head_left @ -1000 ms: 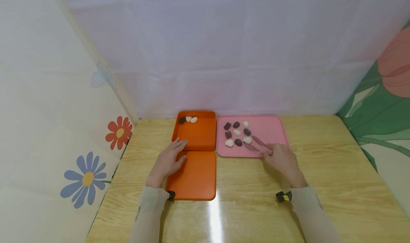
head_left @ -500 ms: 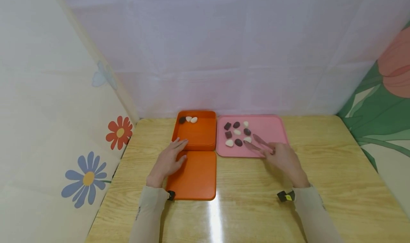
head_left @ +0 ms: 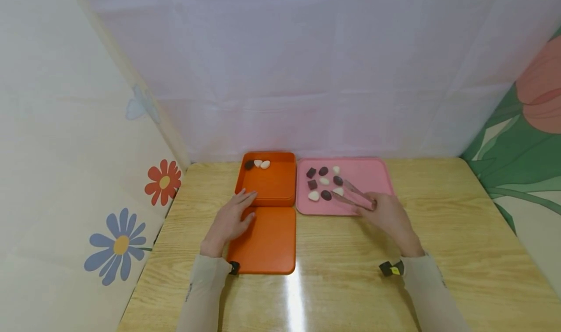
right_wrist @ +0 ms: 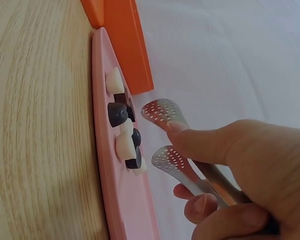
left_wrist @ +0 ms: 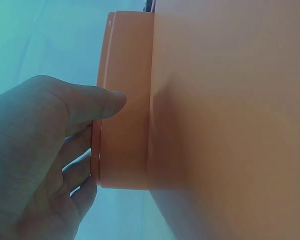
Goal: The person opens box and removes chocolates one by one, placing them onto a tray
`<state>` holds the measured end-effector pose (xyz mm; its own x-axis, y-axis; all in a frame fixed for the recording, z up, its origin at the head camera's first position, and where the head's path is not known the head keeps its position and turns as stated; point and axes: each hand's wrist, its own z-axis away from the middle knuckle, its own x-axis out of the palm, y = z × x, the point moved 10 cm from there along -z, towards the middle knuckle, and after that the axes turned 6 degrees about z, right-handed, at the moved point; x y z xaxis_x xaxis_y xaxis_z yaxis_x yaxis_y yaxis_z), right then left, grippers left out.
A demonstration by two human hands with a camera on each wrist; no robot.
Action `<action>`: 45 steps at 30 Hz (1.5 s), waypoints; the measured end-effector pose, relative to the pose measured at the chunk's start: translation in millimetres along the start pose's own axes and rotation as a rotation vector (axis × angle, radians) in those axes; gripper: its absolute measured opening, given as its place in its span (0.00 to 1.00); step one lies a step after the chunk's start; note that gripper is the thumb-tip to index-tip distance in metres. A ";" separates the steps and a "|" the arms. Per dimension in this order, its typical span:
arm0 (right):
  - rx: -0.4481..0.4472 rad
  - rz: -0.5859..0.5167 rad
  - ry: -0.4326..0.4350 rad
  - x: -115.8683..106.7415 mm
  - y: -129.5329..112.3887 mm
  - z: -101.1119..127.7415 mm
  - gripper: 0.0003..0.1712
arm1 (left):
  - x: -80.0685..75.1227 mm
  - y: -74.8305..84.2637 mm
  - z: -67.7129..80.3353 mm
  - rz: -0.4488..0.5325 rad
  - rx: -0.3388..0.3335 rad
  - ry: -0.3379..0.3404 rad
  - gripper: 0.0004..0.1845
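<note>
My right hand (head_left: 386,220) grips metal tongs (right_wrist: 210,177) with perforated, spoon-like tips. The tips stand apart above a white piece (head_left: 339,191) at the near right of a group on the pink tray (head_left: 368,176). Between the tips I see nothing held. Dark and white chocolate-like pieces make up the group, among them a dark oval (head_left: 326,195) and a dark block (head_left: 312,184). My left hand (head_left: 229,222) rests its straight fingers on the near left rim of the orange box (head_left: 273,181); its thumb lies against the front wall in the left wrist view.
Inside the orange box, one dark piece (head_left: 249,164) and two white pieces (head_left: 265,164) lie at the back left. An orange lid (head_left: 267,244) lies flat in front of the box. A pale cloth (head_left: 280,79) hangs behind the wooden table (head_left: 337,264).
The tongs' tips have spread wider, and the tongs have shifted slightly away from me over the tray. My left hand and the pieces stay where they were.
</note>
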<state>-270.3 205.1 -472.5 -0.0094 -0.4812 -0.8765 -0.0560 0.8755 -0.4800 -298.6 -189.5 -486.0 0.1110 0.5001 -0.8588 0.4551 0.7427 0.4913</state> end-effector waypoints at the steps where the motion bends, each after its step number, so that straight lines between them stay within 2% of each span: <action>1: -0.013 0.009 0.002 0.2 -1.6 -0.5 0.16 | -0.3 0.3 -0.1 0.002 0.002 0.001 0.34; 4: -0.043 0.025 0.014 0.0 -6.0 -1.3 0.14 | -1.0 0.7 -0.3 0.005 0.007 0.005 0.34; 9: -0.067 0.042 0.048 -2.8 -10.1 -1.7 0.18 | -0.9 -0.1 -0.7 0.003 0.008 0.004 0.34; 13: -0.105 0.063 0.087 -5.2 -16.1 -3.6 0.16 | -1.1 -1.0 -1.0 0.006 0.003 0.003 0.34; 16: -0.115 0.041 0.110 -6.6 -19.6 -4.7 0.17 | -1.7 -1.3 -1.7 0.011 0.001 0.003 0.34; 19: -0.105 -0.007 0.114 -6.3 -20.3 -5.4 0.22 | -1.7 -0.4 -2.9 0.009 0.009 0.001 0.34; 22: -0.094 -0.052 0.100 -5.0 -20.1 -5.9 0.26 | -1.2 0.8 -4.7 0.004 0.022 0.001 0.34; 29: -0.049 -0.145 0.004 2.1 -21.0 -11.5 0.33 | -1.0 1.9 -7.4 0.004 0.036 0.002 0.34; 37: -0.065 -0.168 -0.017 3.8 -33.4 -26.4 0.31 | -1.9 0.7 -6.5 0.000 0.042 0.015 0.34; 45: -0.112 -0.160 -0.056 16.2 -54.9 -42.9 0.26 | 1.2 -2.5 0.6 0.014 0.014 0.009 0.34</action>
<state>-310.2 147.3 -458.8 0.0643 -0.6080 -0.7913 -0.1626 0.7760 -0.6095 -299.1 -191.0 -488.4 0.1098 0.5146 -0.8504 0.4662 0.7289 0.5013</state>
